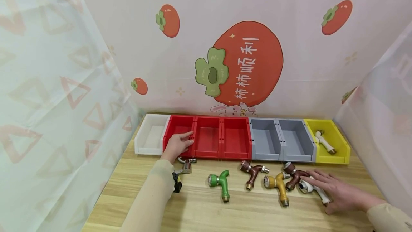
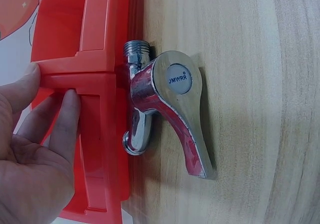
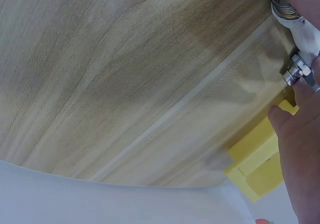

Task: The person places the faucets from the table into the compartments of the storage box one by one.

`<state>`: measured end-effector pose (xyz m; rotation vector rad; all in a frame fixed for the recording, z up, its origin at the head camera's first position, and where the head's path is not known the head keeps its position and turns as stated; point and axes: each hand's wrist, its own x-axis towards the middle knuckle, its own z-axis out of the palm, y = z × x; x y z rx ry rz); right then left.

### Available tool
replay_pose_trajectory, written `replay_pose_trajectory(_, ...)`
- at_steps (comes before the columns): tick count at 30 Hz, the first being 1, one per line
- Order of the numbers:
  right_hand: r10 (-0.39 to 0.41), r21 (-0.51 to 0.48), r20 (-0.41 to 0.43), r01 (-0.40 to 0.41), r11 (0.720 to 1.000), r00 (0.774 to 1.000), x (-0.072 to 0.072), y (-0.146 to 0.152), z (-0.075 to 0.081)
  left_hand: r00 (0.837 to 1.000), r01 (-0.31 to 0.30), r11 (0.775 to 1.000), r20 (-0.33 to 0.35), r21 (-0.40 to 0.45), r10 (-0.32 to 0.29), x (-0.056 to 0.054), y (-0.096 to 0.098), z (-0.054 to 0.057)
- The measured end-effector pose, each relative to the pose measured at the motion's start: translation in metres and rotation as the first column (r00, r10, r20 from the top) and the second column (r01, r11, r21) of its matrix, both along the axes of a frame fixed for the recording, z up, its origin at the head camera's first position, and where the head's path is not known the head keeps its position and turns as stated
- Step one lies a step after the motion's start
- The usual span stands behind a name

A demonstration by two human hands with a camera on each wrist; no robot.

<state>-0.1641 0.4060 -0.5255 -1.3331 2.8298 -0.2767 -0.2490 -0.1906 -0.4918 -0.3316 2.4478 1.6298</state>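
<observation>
My left hand (image 1: pixel 178 146) reaches over the second bin from the left, a red bin (image 1: pixel 181 122), with fingertips at the divider it shares with the neighbouring red bin (image 1: pixel 207 140). Just below, on the table, lies a chrome lever tap (image 2: pixel 145 91). At the right, my right hand (image 1: pixel 341 191) lies over a white tap (image 1: pixel 318 191) with fingers extended; in the right wrist view its fingers overlap the white tap (image 3: pixel 306 37). Close by are a dark brown tap (image 1: pixel 294 180) and a yellow tap (image 1: pixel 280 187). Another brown tap (image 1: pixel 254 172) and a green tap (image 1: pixel 223 182) lie farther left.
The bins form a row along the back wall: a white bin (image 1: pixel 152 135) at the left end, three red, two grey bins (image 1: pixel 265 140), and a yellow bin (image 1: pixel 342 149) containing a white tap (image 1: pixel 325 142). A small black object (image 1: pixel 177 182) shows beside the left forearm.
</observation>
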Motion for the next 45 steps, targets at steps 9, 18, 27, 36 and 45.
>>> replay_pose_trajectory(9,-0.078,0.034,0.12,0.074,0.997,0.99,-0.003,-0.006,0.006,1.0,0.001,1.0,0.003,0.002,-0.001,-0.002,0.0,-0.002)
replay_pose_trajectory(18,-0.006,0.027,0.017,0.005,1.0,1.0,-0.001,-0.002,0.004,1.0,0.004,1.0,0.003,0.001,-0.004,-0.001,0.001,0.0)
replay_pose_trajectory(27,0.054,0.054,-0.141,-0.047,0.997,0.989,-0.001,0.004,0.007,1.0,0.005,1.0,0.003,0.016,-0.005,-0.001,0.0,-0.001)
replay_pose_trajectory(36,0.096,0.087,-0.312,-0.072,0.994,0.945,-0.012,0.008,0.012,1.0,0.002,1.0,0.004,0.029,-0.003,-0.002,-0.001,-0.002)
replay_pose_trajectory(45,0.091,0.103,-0.416,-0.053,0.993,0.905,-0.021,0.007,0.017,1.0,0.014,1.0,0.007,0.006,-0.014,0.0,0.0,-0.001)
